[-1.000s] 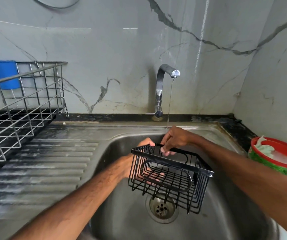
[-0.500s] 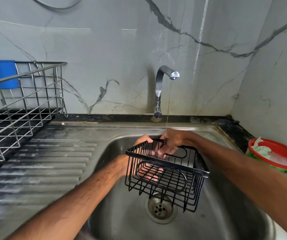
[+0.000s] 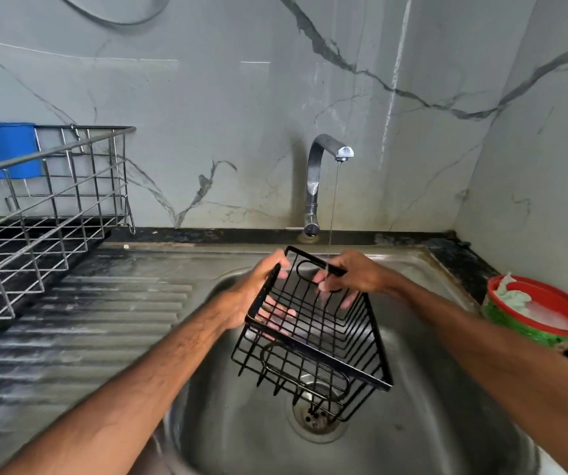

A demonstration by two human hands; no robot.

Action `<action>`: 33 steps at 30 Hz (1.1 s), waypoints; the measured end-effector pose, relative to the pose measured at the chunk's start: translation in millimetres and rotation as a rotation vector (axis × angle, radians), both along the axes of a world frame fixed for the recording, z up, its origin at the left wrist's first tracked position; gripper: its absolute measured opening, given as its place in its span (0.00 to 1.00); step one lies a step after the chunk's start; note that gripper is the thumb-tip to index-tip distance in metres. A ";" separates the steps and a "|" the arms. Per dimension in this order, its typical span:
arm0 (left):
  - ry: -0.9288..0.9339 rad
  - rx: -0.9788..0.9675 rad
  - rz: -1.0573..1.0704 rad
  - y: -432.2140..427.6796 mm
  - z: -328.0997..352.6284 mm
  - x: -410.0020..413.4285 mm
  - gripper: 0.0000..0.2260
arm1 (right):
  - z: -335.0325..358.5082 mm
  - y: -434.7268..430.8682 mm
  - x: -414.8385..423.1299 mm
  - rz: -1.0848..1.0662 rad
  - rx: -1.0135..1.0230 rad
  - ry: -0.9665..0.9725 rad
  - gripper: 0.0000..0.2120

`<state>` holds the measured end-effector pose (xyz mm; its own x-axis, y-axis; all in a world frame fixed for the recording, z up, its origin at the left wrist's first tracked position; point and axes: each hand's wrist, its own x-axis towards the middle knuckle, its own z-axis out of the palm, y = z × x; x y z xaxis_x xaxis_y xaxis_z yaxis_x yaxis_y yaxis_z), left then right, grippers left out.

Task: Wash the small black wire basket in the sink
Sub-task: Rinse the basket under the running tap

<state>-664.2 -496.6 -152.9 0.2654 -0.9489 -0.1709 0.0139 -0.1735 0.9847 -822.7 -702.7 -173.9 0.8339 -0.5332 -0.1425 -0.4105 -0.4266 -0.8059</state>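
The small black wire basket [image 3: 313,341] hangs tilted over the steel sink [image 3: 412,423], its far end raised under the thin stream of water from the tap [image 3: 320,173]. My left hand [image 3: 258,293] grips the basket's left rim, with the fingers showing through the wires inside. My right hand [image 3: 351,277] holds the raised far rim from the right, and the water lands beside it. The basket's lower end hangs above the drain [image 3: 316,419].
A steel dish rack [image 3: 35,214] with a blue container [image 3: 1,149] stands on the left beside the ribbed draining board [image 3: 87,330]. A red-rimmed green bowl [image 3: 543,317] holding soapy water and a cloth sits on the counter at the right. Marble walls close the corner.
The basket has been lifted and tipped, its far end now up under the water stream. Both hands moved up and back toward the tap with it.
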 end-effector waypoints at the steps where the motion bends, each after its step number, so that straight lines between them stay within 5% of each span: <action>1: -0.036 0.010 -0.055 7.0 5.5 3.5 0.09 | -4.8 0.6 -4.0 -0.048 -0.006 -0.081 0.11; 5: -0.181 -0.020 -0.074 3.1 14.5 3.7 0.19 | -19.8 13.1 -15.1 -0.286 0.261 -0.285 0.09; 8: -0.290 -0.012 0.033 0.4 20.6 3.6 0.23 | -21.9 29.8 -20.9 -0.309 0.463 -0.229 0.07; 12: -0.489 0.009 0.147 -4.4 21.1 11.1 0.23 | -27.9 54.8 -8.4 -0.348 0.454 -0.158 0.14; 17: -0.371 0.199 0.187 4.7 16.6 4.4 0.56 | -30.4 71.3 7.9 -0.524 0.362 -0.260 0.19; 20: -0.344 0.215 0.185 5.3 2.6 -0.4 0.56 | -32.1 63.3 10.9 -0.643 0.317 -0.310 0.21; 23: -0.541 0.137 0.350 5.6 -15.0 -4.4 0.47 | -37.9 46.5 12.2 -0.723 0.189 -0.279 0.20; 33: -0.721 -0.020 0.486 27.3 -20.1 -31.5 0.42 | -41.2 53.7 1.0 -0.457 0.403 -0.374 0.08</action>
<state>-695.8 -469.3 -173.1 0.6788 -0.7034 0.2107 -0.5466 -0.2924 0.7847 -821.7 -649.0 -215.2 0.5715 -0.8069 -0.1496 -0.1421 0.0823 -0.9864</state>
